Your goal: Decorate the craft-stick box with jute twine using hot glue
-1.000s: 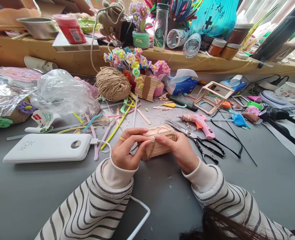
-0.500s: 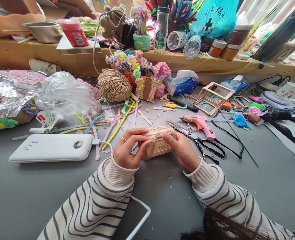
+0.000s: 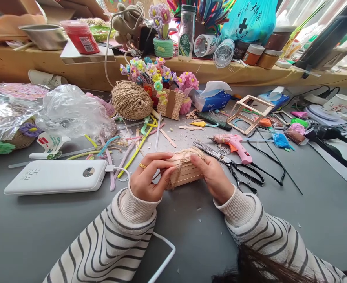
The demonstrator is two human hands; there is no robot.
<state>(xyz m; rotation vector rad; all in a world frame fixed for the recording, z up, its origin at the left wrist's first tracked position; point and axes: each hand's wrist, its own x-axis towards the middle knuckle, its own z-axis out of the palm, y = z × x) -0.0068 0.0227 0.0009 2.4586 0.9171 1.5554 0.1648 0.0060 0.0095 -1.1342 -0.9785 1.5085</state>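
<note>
A small box of popsicle sticks [image 3: 191, 174], with twine [image 3: 179, 169] around it, is held between my two hands just above the grey table. My left hand [image 3: 150, 177] grips its left end, thumb and fingertips pinched near the twine. On the right end, my right hand [image 3: 216, 177] is closed with the thumb on top; its other fingers are hidden behind the box. A strand of twine runs back from the left hand toward the twine ball [image 3: 131, 100]. Scissors [image 3: 235, 165] and a pink glue gun [image 3: 232, 147] lie just beyond my right hand.
At the left lies a white power bank [image 3: 55, 177] with a cable. Pipe cleaners [image 3: 138, 151] and loose sticks are scattered behind the hands. A wooden stick frame [image 3: 248, 114] stands at the back right. Jars and a glass bottle [image 3: 187, 35] line the shelf.
The view has shifted slightly, so most things sit a little further left. Both hands keep nearly the same hold on the box.
</note>
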